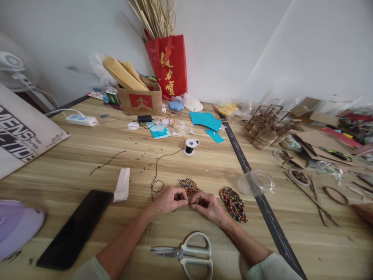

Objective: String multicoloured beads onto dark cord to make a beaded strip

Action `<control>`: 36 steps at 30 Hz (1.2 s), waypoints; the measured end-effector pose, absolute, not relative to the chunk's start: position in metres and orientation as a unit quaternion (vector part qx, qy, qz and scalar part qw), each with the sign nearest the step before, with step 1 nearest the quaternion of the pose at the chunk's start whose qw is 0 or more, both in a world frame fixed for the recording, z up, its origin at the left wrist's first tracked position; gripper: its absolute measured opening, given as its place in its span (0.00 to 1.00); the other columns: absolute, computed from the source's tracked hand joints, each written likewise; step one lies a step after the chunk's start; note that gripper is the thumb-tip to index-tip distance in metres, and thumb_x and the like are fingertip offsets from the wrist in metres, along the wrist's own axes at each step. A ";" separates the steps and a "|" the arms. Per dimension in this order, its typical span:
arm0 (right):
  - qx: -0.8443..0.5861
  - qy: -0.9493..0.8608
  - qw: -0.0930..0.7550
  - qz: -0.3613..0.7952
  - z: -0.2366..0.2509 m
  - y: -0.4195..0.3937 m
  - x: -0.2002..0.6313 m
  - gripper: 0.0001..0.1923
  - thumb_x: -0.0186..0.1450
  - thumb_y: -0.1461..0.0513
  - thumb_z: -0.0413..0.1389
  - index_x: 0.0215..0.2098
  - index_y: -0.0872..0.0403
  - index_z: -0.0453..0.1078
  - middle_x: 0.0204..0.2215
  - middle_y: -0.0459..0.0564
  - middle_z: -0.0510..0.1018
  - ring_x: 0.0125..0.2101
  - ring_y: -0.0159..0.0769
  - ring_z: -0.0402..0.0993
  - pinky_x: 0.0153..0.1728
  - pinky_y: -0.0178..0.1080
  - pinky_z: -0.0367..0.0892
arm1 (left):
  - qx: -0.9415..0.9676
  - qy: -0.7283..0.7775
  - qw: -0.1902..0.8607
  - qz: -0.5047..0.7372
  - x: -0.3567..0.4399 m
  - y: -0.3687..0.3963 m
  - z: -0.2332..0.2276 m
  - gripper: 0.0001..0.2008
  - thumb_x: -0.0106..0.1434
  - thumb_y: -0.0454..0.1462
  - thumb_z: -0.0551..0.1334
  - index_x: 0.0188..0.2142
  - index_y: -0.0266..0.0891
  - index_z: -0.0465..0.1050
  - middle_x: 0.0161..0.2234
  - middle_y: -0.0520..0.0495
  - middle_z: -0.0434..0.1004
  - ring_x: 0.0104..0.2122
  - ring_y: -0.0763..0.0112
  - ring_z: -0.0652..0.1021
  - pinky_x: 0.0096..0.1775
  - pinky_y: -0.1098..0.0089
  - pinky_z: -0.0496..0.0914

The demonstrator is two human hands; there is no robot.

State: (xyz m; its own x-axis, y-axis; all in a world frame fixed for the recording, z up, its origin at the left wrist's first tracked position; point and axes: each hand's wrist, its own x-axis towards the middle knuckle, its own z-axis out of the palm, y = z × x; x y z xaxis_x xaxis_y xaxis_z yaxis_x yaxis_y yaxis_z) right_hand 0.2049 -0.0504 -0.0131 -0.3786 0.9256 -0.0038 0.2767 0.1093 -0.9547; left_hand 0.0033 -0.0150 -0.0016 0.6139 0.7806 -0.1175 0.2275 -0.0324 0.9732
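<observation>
Left hand (170,200) and right hand (205,205) meet fingertip to fingertip, both pinched on black thread (155,171) beside beads (188,186).

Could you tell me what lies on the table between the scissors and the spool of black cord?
In the head view, both hands, left and right, meet between scissors and spool, with a small bead pile just beyond.

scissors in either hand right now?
No: the scissors lie on the table between the forearms, while the left hand and right hand are pinched together by the beads.
</observation>
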 end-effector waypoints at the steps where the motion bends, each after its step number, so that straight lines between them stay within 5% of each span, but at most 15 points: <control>1: -0.449 -0.667 0.331 0.494 -0.013 -0.050 0.205 0.12 0.60 0.54 0.59 0.30 0.56 0.71 0.21 0.44 0.70 0.22 0.27 0.62 0.22 0.30 0.56 | 0.678 0.371 0.589 0.236 0.004 -0.015 -0.001 0.04 0.53 0.34 0.62 0.26 0.34 0.72 0.24 0.52 0.71 0.26 0.74 0.69 0.29 0.76 0.64; 36: -0.450 -0.674 0.322 0.489 -0.016 -0.049 0.206 0.11 0.61 0.55 0.59 0.30 0.56 0.71 0.22 0.44 0.71 0.23 0.28 0.63 0.23 0.30 0.57 | 0.693 0.371 0.572 0.233 0.003 -0.017 0.000 0.03 0.54 0.33 0.62 0.27 0.34 0.74 0.25 0.51 0.73 0.27 0.74 0.70 0.30 0.76 0.64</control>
State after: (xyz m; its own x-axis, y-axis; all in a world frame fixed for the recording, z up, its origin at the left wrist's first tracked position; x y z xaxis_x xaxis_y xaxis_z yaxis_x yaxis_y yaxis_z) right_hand 0.2058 -0.0492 -0.0159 -0.3870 0.9221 -0.0070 0.2918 0.1152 -0.9495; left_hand 0.0031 -0.0166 0.0002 0.6162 0.7810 -0.1016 0.2476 -0.0695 0.9664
